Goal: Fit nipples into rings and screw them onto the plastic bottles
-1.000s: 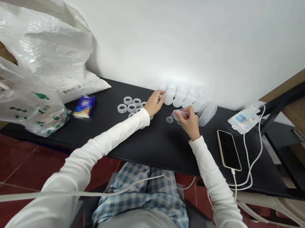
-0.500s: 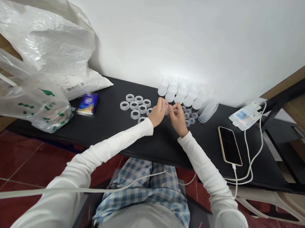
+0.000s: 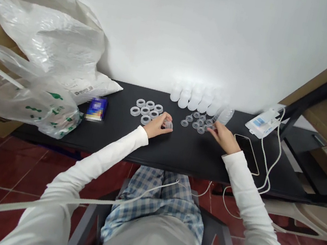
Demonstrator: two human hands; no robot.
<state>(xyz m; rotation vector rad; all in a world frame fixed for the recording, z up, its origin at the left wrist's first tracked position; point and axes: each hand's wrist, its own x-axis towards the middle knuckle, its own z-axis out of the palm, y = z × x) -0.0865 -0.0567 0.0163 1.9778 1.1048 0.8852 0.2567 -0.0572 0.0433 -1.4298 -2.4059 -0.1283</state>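
My left hand [image 3: 158, 126] curls its thumb and fingers around a clear plastic ring cap [image 3: 168, 125], just over the black table. Left of it lie several translucent ring caps [image 3: 145, 111] in a loose cluster. My right hand [image 3: 224, 138] reaches to the right edge of a group of small clear flanged discs [image 3: 198, 123]. Its thumb and fingertips close at a small disc [image 3: 211, 128], partly hidden by the fingers. Behind the discs, frosted white bottles [image 3: 194, 101] stand in rows against the wall, and a stack of clear cups [image 3: 226, 116] leans at their right end.
A phone [image 3: 247, 156] with a cable lies beside my right wrist. Behind it is a white power strip [image 3: 263, 122]. To the left are a blue packet [image 3: 96, 108], a clear bag with green print [image 3: 53, 113] and a large white sack [image 3: 66, 42]. The black table [image 3: 173, 154] runs along the wall.
My hands were together at the middle; now they are apart. The left moved left and nearer with the ring cap, the right moved right to the discs, uncovering the disc group.
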